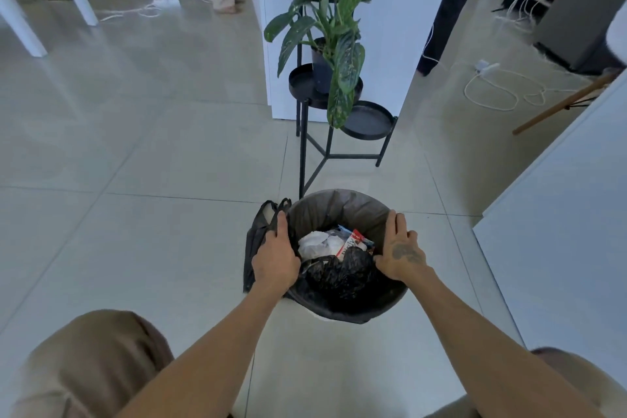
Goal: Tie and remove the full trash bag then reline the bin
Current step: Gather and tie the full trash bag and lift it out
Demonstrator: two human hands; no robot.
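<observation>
Crouching on the tiled floor [152, 180], the person had the bin [359, 317] right in front of their knees, just short of a black plant stand [325, 156]. It stood upright, long axis straight up and down, its round mouth facing the ceiling. The dark trash bag [339, 210] lined it, with the edge folded out over the rim all the way round and not yet gathered or tied.

Inside the bag, crumpled white paper [317, 244] lay toward the far left, a red-and-white packet [351, 243] leaned beside it, and a scrunched black plastic bag [339, 273] filled the near half.

The left hand [276, 256] grasped the liner at the left rim, thumb inside and fingers down the outside. The right hand [402, 253] sat on the right rim, fingers laid fairly straight along the edge and thumb tucked inside; I could not tell whether it was pinching the plastic or only resting there.

A spare black bag [252, 248] lay on the floor against the bin's left side, its length running away from the person and its handles pointing toward the stand.
</observation>
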